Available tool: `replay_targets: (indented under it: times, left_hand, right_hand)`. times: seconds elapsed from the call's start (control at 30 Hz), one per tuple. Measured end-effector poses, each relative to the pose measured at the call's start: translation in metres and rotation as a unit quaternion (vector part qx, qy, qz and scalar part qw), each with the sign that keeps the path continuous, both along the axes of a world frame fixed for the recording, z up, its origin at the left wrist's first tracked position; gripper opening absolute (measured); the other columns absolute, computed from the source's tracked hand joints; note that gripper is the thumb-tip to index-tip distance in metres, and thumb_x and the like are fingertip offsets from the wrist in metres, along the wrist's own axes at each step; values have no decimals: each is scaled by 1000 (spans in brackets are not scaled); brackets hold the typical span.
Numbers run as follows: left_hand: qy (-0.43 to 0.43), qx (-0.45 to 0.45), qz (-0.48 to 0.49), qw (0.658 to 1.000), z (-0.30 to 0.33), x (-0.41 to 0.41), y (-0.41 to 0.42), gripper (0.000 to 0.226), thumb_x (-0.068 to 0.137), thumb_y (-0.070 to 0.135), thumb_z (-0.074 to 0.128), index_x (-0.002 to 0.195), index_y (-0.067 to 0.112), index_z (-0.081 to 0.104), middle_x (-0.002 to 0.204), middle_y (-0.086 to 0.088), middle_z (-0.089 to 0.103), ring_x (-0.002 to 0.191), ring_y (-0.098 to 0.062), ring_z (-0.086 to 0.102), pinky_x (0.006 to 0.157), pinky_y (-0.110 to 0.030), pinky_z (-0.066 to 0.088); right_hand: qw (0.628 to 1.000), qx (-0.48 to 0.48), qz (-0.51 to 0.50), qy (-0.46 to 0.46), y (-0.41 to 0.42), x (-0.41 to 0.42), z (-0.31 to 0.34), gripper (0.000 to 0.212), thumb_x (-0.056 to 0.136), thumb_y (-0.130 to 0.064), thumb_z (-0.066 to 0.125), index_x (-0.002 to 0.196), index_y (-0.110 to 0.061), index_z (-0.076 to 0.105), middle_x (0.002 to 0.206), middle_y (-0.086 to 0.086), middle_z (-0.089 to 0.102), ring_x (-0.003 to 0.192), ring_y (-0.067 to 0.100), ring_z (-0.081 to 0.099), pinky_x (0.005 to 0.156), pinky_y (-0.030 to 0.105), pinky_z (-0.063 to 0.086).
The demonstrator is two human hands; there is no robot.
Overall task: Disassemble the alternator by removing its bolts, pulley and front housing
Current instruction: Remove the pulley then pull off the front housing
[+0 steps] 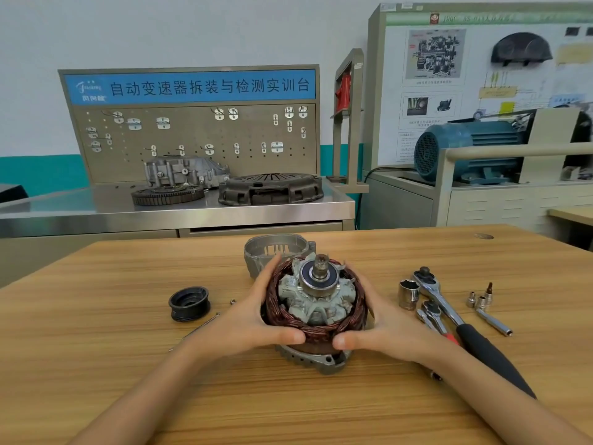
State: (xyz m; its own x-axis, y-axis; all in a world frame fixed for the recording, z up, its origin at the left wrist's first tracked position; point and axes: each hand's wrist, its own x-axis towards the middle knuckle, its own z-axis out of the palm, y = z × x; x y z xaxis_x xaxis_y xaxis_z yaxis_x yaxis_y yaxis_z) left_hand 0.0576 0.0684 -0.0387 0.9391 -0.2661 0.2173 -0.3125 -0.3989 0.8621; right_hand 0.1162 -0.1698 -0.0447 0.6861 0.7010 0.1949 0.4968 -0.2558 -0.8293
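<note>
Standing on the wooden table (pixel 96 364), the alternator (pixel 316 313) had its front cover off, so the copper winding and the shaft with its bearing were open to see. The left hand (pixel 253 319) and the right hand (pixel 382 329) wrapped around it from both sides, fingers curled against the copper ring and thumbs pressed on its near edge, almost meeting. The front housing (pixel 276 250) lay just behind the alternator, hollow side up. The black pulley (pixel 190 304) sat well to the left, with a long bolt (pixel 195 330) lying near it. To the right lay a big ratchet (pixel 449 313) with a black handle, a socket (pixel 408 294) beside its head, and some small bits (pixel 479 300) further right.
</note>
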Motion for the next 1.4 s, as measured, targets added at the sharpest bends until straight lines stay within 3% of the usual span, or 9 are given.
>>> replay_targets:
  times: [0.07, 0.13, 0.27, 0.37, 0.57, 0.73, 1.07, 1.27, 1.4]
  left_hand:
    - [-17, 5, -2, 1000, 3, 0, -4, 111, 50, 50, 88, 133, 65, 16, 143, 21, 33, 127, 2, 43, 105, -28, 41]
    - [-42, 4, 8, 999, 4, 0, -7, 98, 50, 47, 88, 123, 70, 27, 141, 14, 39, 128, -4, 44, 106, -37, 41]
    - [-92, -35, 10, 995, 4, -3, -16, 92, 55, 31, 87, 130, 51, 37, 132, 11, 54, 125, -15, 50, 98, -29, 46]
    - [-114, -79, 10, 990, 12, -5, -25, 95, 56, 37, 87, 136, 25, 38, 129, 4, 57, 121, -18, 55, 93, -27, 49]
    - [-129, -84, 35, 987, 25, -4, -38, 98, 53, 57, 83, 135, 25, 40, 127, 5, 58, 118, -15, 57, 95, -32, 49]
    - [-129, -73, 46, 988, 24, -1, -38, 87, 54, 43, 81, 131, 32, 41, 123, 11, 59, 116, -10, 58, 94, -30, 50]
    - [-155, -80, 56, 983, 25, -4, -39, 94, 54, 55, 83, 134, 25, 42, 127, 2, 58, 119, -20, 56, 97, -40, 48]
    - [-182, -77, 66, 978, 31, -5, -47, 79, 58, 42, 76, 129, 25, 46, 122, 5, 61, 114, -18, 59, 93, -38, 50]
    - [-183, -57, 62, 980, 32, -7, -49, 85, 56, 45, 78, 132, 28, 43, 124, 6, 59, 116, -17, 58, 96, -42, 50]
  right_hand:
    - [999, 4, -17, -30, 4, -4, -1, 119, 45, -59, 81, 129, -67, -3, 139, -33, 28, 127, -14, 30, 108, 18, 28]
    - [998, 39, -29, -41, 7, -6, -1, 102, 45, -53, 82, 113, -79, 11, 124, -43, 39, 119, -18, 38, 99, 9, 34]
    - [993, 120, 2, -5, 7, -5, -3, 98, 48, -33, 86, 125, -52, 29, 124, -22, 52, 118, -2, 50, 97, 21, 45]
    - [985, 168, 25, 9, 7, -5, 5, 91, 52, -25, 83, 128, -39, 36, 118, -20, 59, 114, 4, 56, 85, 16, 49]
    - [980, 201, 6, 10, 4, -2, 13, 91, 52, -34, 80, 132, -32, 38, 120, -16, 60, 114, 6, 57, 84, 16, 49]
    - [979, 205, 7, 23, 2, 0, 12, 90, 51, -37, 80, 131, -35, 39, 120, -15, 60, 114, 7, 57, 84, 17, 50]
    - [975, 222, 9, 5, 6, -5, 17, 98, 47, -56, 85, 132, -33, 42, 125, -9, 59, 117, 12, 56, 87, 22, 50]
    - [969, 248, 1, -7, 4, -9, 23, 102, 47, -59, 84, 133, -26, 41, 126, -2, 59, 117, 17, 57, 92, 32, 50]
    - [964, 266, -1, -16, 1, -15, 20, 95, 52, -55, 84, 132, -25, 43, 125, -3, 59, 117, 17, 57, 88, 25, 50]
